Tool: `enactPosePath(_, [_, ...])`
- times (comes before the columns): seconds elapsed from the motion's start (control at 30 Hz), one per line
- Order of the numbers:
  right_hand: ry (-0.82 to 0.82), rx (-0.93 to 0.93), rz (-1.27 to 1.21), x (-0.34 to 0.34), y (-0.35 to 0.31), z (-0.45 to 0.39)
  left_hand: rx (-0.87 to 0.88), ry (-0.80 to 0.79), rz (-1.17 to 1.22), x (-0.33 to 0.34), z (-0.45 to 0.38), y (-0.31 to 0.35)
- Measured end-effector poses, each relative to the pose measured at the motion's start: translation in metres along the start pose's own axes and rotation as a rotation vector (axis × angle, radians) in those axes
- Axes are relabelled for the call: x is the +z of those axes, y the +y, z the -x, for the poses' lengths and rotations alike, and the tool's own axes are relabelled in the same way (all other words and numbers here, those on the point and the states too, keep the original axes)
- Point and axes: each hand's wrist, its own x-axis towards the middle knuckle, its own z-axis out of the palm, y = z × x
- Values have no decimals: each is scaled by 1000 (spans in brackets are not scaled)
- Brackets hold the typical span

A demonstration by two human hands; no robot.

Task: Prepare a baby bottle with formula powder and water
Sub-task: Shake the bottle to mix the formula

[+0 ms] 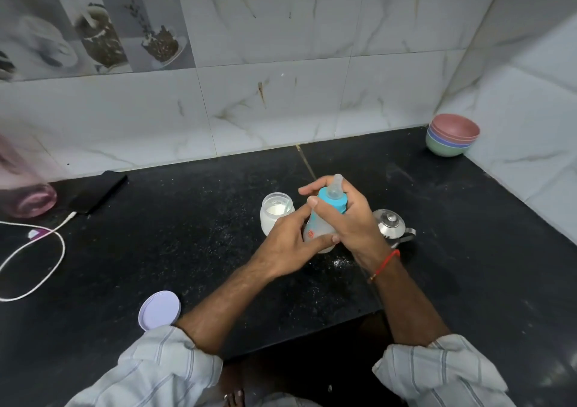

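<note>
A black speckled counter [187, 235] runs to a wall of pale marbled tiles [281, 104], which turns a corner at the far right. In that corner stands a stack of bowls [452, 136], pink on top, then blue, then green at the bottom. At the far left, some tiles carry a printed picture of cups [93, 29]. On the left of the counter lies a dark phone [100, 193] with a white cable [37, 260] plugged in, looping toward the near left edge. Beside the phone, at the left edge, is a blurred pink container [25, 188].
</note>
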Motion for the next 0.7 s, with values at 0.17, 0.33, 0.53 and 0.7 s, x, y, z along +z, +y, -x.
enactPosePath(0.17, [309, 45, 6, 22, 11, 7, 28, 52, -25, 4, 5, -4])
enactPosePath(0.33, [-56, 115, -57, 0, -2, 9, 14, 71, 17, -5, 5, -2])
enactPosePath(0.53, [46, 171, 200, -5, 12, 16, -103, 134, 76, -7, 11, -19])
enactPosePath(0.7, [209, 223, 360, -2, 48, 33, -194, 86, -20, -16, 21, -40])
